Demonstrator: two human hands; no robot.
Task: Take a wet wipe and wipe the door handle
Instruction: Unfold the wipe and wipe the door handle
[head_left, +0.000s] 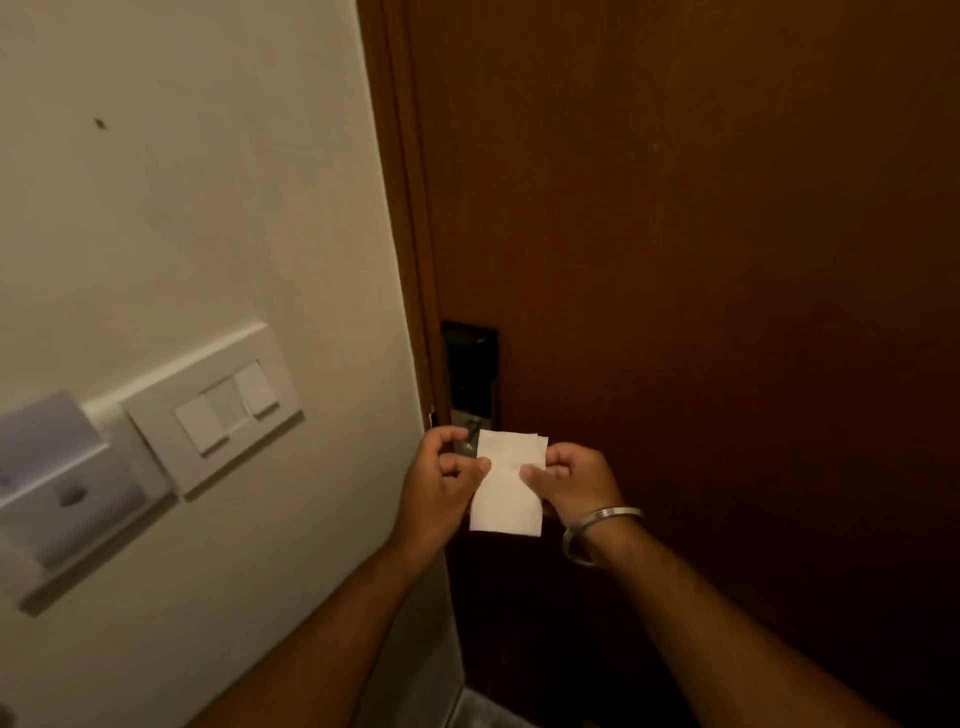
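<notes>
Two forearms reach in; the left hand and right hand each pinch a side of the white wipe, held up just before the lock plate. Wipe fetched; the handle, hidden behind it, awaits wiping.

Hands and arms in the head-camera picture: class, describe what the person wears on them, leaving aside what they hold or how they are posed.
Both forearms are bare, with no sleeves in view. The right wrist carries a plain silver metal bangle, a smooth round band hanging loosely just below the right hand. The left hand and its wrist wear nothing: no ring, watch or glove can be seen on either hand.
</notes>
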